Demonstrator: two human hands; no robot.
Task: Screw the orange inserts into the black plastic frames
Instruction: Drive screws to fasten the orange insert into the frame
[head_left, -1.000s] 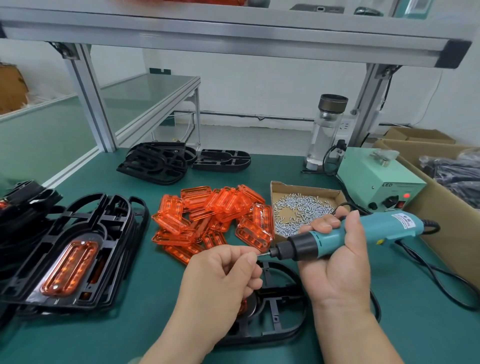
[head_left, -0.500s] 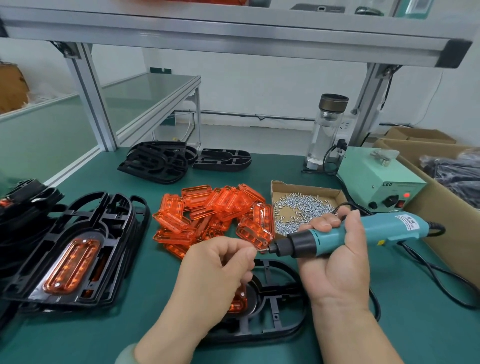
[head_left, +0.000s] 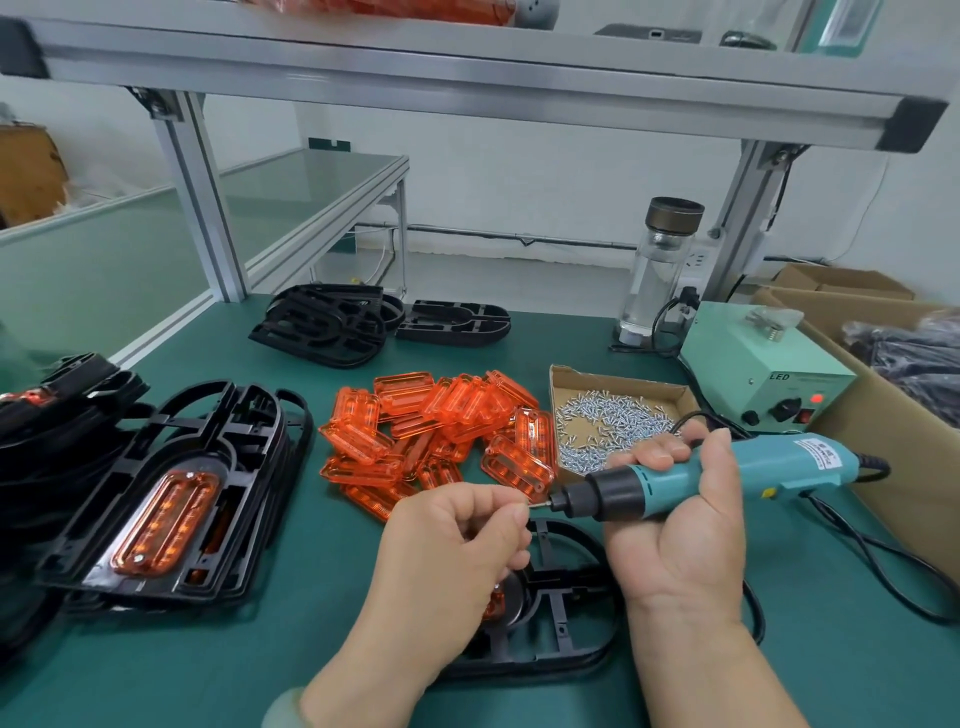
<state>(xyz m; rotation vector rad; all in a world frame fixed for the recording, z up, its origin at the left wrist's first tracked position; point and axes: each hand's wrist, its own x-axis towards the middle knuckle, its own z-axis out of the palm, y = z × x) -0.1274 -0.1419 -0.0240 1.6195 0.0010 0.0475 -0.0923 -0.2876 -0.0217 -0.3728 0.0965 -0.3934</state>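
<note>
Movement over the last second is slight: the right grip (head_left: 675, 519), wrapped full round the teal electric screwdriver (head_left: 727, 475), has lifted the tool a touch and keeps it lying level. The left grip (head_left: 457, 540) stays narrowed to a pinch on the end of the bit (head_left: 540, 503), which lies between the two grips. Whether a screw sits in that pinch is too small to tell, but I judge one is being seated on the bit, so driving has not begun on this piece. Directly beneath both grips lies the black frame (head_left: 566, 623) on the tabletop (head_left: 208, 665), its orange insert (head_left: 496, 605) peeping out under the left grip. Loose orange inserts (head_left: 436, 431) are heaped just beyond the left grip, and the screw box (head_left: 613, 421) sits just beyond the right. Farther past the right grip, the pale green power box (head_left: 769, 384) reads "LED"; the screwdriver's white label (head_left: 826, 457) is too fine to read.
</note>
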